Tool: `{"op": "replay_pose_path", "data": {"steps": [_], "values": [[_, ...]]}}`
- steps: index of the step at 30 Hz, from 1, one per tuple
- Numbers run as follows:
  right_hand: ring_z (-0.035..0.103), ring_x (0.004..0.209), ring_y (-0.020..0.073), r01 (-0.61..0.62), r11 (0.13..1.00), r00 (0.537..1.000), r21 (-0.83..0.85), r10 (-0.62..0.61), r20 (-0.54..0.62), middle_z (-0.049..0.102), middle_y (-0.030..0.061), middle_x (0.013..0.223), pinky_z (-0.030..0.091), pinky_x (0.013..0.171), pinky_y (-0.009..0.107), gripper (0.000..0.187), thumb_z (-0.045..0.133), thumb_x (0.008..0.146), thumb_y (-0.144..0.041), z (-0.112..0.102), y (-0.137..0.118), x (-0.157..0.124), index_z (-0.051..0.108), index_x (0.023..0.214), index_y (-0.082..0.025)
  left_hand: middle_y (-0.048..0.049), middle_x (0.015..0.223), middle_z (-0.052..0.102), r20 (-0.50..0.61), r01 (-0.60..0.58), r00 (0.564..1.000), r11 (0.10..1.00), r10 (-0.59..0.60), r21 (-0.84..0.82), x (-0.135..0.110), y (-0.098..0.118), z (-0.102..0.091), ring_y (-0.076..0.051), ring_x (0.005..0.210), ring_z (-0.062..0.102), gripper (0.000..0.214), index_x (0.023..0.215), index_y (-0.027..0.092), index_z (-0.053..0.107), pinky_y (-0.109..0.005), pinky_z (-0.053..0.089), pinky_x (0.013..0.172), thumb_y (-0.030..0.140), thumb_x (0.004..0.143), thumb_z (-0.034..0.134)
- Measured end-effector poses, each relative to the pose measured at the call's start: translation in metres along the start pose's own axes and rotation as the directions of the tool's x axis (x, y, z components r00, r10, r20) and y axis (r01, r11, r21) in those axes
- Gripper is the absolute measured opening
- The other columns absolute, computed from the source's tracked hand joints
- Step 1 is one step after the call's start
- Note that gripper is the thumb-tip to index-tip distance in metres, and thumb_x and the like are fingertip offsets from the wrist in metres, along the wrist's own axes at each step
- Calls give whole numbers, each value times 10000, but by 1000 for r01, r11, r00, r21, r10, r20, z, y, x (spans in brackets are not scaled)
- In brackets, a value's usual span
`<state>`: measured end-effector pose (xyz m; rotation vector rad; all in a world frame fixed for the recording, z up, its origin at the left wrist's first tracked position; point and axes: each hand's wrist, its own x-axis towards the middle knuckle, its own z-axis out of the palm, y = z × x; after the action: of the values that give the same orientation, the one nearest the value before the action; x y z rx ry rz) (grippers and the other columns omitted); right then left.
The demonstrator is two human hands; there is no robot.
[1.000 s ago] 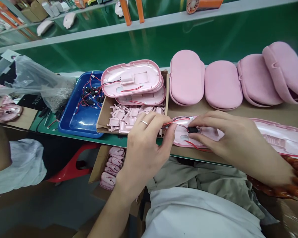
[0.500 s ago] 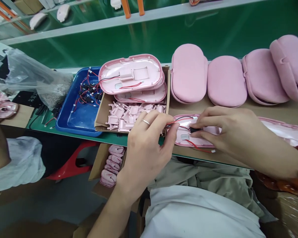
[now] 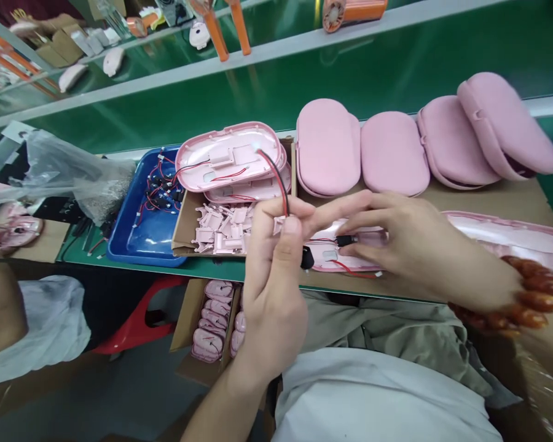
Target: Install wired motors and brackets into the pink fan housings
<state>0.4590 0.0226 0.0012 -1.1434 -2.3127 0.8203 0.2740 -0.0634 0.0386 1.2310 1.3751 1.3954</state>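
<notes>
Okay, the left hand (image 3: 274, 288) is raised in front of the cardboard box, thumb and fingers pinched on a red-and-black wire pair (image 3: 276, 178) that arcs up and away toward the far side. Just right of that hand, a small black part (image 3: 306, 258) shows, partly hidden, so its link to the wires can't be told. The right hand (image 3: 410, 252) reaches in from the right, fingers spread over a pink plastic shell (image 3: 327, 258), close around a black connector (image 3: 345, 240); pinching or only pressing, can't tell. The shell lies on the counter (image 3: 498, 205) near its near edge, just right of the cardboard box (image 3: 184, 236). That box holds stacked pink shells (image 3: 225, 156) and loose small pink plastic parts (image 3: 221, 230). Left of it sits a blue tray (image 3: 142, 209) of wired parts; pink padded cases (image 3: 391, 153) line the far side. Risk, likely: a hard tug with the connector pinned could strain or pull loose a wire joint. The raised wires could also catch on the stacked shells. If the right hand lets go, the loose shell could shift, and small black parts could drop off the near edge.
</notes>
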Motion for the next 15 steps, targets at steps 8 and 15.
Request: {"op": "replay_pose_path", "data": {"steps": [8,15], "values": [[748,947,135,-150,849,953,507,260,-154,749,-32,1203,669,800,233,252,780,974,-398,-1,-48,-48,752,1214,-327,-125,1417,766,198,125,976,976,-88,-179,1,5,41,-273,1271,754,174,1066,275,442,-492,665,939,342,1175,324],[753,981,155,-158,830,910,535,333,-247,756,-6,1132,684,855,261,154,764,967,-359,-3,-27,-76,754,1094,-272,-126,1526,696,300,146,951,966,-78,-212,-6,-2,77,-284,1424,659,143,1083,268,495,-482,654,1030,392,1153,478]]}}
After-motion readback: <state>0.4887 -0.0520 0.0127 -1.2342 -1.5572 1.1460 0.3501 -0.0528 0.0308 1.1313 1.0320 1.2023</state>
